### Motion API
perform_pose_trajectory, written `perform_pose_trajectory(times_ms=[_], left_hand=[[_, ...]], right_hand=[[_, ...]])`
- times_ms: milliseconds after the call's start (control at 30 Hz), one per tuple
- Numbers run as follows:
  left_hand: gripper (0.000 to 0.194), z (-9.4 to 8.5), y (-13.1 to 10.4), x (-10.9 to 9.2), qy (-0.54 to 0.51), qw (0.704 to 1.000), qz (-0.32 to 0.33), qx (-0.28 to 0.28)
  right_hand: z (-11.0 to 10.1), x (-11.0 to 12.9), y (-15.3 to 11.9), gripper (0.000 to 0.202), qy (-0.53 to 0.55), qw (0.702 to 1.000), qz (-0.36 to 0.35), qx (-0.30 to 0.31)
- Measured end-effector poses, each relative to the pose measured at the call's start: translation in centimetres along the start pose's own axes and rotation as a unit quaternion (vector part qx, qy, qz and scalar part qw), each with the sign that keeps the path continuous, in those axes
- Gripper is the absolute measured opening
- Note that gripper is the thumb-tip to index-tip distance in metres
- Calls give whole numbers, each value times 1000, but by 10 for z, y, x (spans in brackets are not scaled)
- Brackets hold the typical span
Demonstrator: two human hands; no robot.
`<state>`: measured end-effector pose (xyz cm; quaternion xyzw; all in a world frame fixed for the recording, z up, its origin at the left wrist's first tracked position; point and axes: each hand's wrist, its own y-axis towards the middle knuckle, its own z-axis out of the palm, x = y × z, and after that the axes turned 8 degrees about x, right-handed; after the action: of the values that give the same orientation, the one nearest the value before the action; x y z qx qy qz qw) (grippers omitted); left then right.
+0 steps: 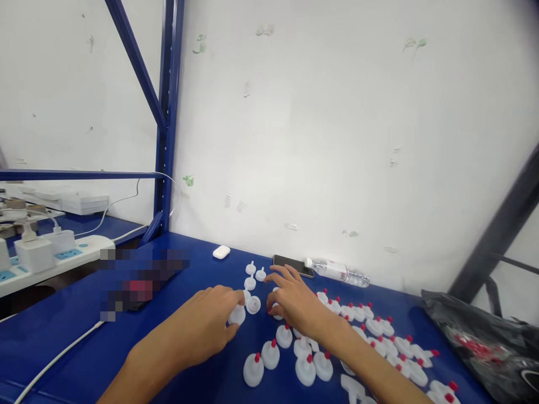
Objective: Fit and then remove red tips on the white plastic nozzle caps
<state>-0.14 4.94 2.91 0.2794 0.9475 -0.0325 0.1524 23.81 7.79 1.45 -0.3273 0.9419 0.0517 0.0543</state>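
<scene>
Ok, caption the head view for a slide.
Two hands among white lids, many red-tipped, on a blue table.

Wall [315, 129]: white, running along the bench's far edge, marked with small flaked patches and smudges, a few green.
Blue post [168, 112]: upright at the bench's far left corner, punched with holes; a diagonal brace [137, 62] meets it high up, a level beam [80, 175] lower down.
Bench [202, 269]: plain deep-blue top.
Side surface [96, 225]: also blue, past the far left corner.
Dark post [501, 230]: slanting beyond the bench's right edge.
Light: bright, fairly even across the wall.
</scene>
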Motion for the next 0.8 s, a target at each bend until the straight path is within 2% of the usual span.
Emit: perform_pose_trajectory(times_ms=[100,200,333,400,533,700,800], left_hand=[[32,0,2,0,-7,1000,3,8],[28,1,4,-2,1,1000,0,10],[23,3,6,-2,4,1000,7,7],[23,2,7,-1,-3,1000,15,2],[30,0,12,-1,-5,1000,16,-15],[31,0,16,-4,6,999,27,-40],[24,1,15,-6,14,998,32,-49]], right_hand=[[5,-2,3,7,5,1000,-10,8],[7,-4,3,7,16,1000,-22,-8],[-2,-4,-2,9,126,991,-24,-42],[-11,-2,-5,10,225,972,-9,-70],[-27,6,-8,18,395,911,36,-115],[-34,17,-8,20,502,854,31,-135],[-34,21,-7,18,527,838,23,-142]])
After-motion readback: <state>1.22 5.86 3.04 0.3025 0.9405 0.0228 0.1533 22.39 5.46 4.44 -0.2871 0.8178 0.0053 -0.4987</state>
